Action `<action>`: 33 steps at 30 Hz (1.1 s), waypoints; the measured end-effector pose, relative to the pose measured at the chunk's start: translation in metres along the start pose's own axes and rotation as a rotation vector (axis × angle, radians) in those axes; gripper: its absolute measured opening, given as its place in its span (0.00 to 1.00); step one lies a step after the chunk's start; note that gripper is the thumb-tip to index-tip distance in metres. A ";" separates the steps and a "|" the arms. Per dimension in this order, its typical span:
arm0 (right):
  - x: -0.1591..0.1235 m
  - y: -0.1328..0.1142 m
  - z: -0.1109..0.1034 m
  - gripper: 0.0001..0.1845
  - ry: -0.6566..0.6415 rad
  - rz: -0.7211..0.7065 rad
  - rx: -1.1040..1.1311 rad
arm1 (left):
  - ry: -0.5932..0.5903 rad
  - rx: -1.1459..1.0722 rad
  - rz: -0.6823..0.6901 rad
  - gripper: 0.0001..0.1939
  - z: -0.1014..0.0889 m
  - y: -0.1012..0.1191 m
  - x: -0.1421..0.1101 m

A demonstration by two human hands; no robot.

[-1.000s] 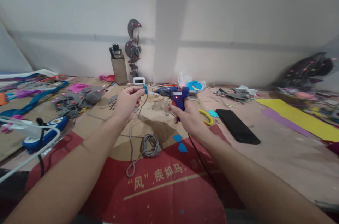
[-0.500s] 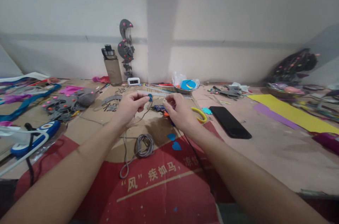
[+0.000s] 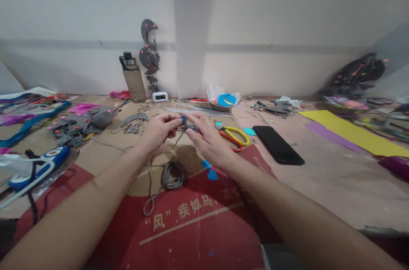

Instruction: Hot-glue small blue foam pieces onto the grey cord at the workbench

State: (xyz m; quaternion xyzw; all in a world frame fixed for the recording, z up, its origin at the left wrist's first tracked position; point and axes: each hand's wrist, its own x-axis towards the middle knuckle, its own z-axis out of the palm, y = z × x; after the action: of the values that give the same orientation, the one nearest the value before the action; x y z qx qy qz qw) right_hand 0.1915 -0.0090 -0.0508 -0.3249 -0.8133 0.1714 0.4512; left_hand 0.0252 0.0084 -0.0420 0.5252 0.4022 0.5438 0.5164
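Observation:
My left hand (image 3: 161, 130) is closed in a pinch on a small blue piece (image 3: 183, 120), apparently felt or paper. A grey cord (image 3: 178, 140) runs down from beside that piece. The fingertips of my right hand (image 3: 206, 136) meet the piece from the other side, its thumb a little lower; the exact grip is partly hidden. Below the hands lies a coil of grey cord (image 3: 173, 175) on the cardboard. Blue petal-shaped cutouts (image 3: 212, 175) rest under my right wrist. Scissors with yellow and red handles (image 3: 240, 136) lie just beyond my right hand.
A black phone (image 3: 278, 145) lies to the right, near yellow sheets (image 3: 354, 133). At the back stand a bottle (image 3: 134, 82), a small white clock (image 3: 159, 96) and a bowl of blue cutouts (image 3: 223, 104). Grey pinned felt pieces (image 3: 83, 125) and a blue-white power strip (image 3: 41, 170) are left.
My right hand has moved left, bringing its fingertips to the blue piece in my left hand. The scissors' handles now show more fully. The view has shifted slightly.

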 end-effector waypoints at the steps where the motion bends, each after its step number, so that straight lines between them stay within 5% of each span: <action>1: 0.000 -0.001 -0.001 0.20 0.013 -0.009 0.002 | 0.015 0.006 0.002 0.10 0.000 0.000 0.000; 5: 0.000 -0.001 -0.002 0.18 0.096 0.072 0.109 | 0.076 0.031 0.034 0.10 -0.001 0.000 0.001; 9: 0.002 0.004 0.012 0.22 0.163 0.301 0.502 | 0.094 0.191 0.139 0.10 0.000 0.001 -0.001; 15: 0.003 0.002 0.026 0.22 0.068 0.537 0.889 | 0.072 0.479 0.250 0.11 0.006 0.007 -0.010; 22: 0.004 0.009 0.014 0.06 0.211 0.308 0.336 | 0.073 0.551 0.236 0.12 0.005 0.007 -0.010; 33: 0.005 0.006 0.002 0.04 0.232 0.063 -0.133 | 0.003 0.649 0.201 0.12 0.009 0.008 -0.012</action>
State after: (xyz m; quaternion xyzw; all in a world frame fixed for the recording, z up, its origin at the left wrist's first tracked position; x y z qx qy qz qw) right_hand 0.1905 -0.0016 -0.0521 -0.3971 -0.7547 0.0924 0.5139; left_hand 0.0319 -0.0051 -0.0348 0.6984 0.5012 0.4365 0.2654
